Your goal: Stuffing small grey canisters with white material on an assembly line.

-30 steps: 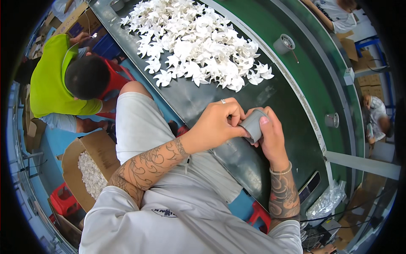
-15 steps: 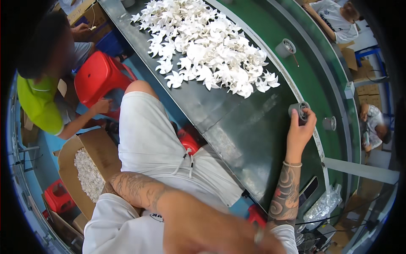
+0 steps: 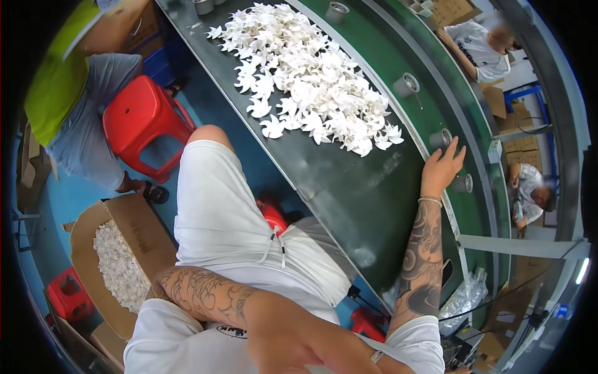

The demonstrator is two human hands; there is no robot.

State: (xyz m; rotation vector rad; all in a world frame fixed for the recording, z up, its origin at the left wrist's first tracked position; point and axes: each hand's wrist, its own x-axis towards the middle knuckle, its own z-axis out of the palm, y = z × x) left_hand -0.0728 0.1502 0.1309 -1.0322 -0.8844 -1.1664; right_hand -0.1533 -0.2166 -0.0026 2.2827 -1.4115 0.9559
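My right hand (image 3: 442, 167) reaches over the raised edge of the green belt, its fingers stretched and spread. Just beyond the fingertips stands a grey cup-shaped part (image 3: 440, 138) on the belt. A similar grey part (image 3: 464, 182) lies close to the right of that hand. My left hand (image 3: 305, 336) is raised in front of my chest, large in the lower part of the picture. It wears a ring, and its fingertips run out of view. To the left of my right hand, white star-shaped pieces (image 3: 317, 93) lie heaped on the dark tabletop (image 3: 349, 193).
More grey parts (image 3: 406, 85) stand along the green belt (image 3: 374, 56). A cardboard box (image 3: 146, 230) with small white pieces is at my left, near a red stool (image 3: 140, 118) and a person in yellow-green (image 3: 65, 81). Clear plastic wrap (image 3: 464, 296) lies by my right forearm.
My right hand has let go of the grey part, which moved from the table edge onto the belt. The person at left has risen from beside the stool. My view has shifted slightly.
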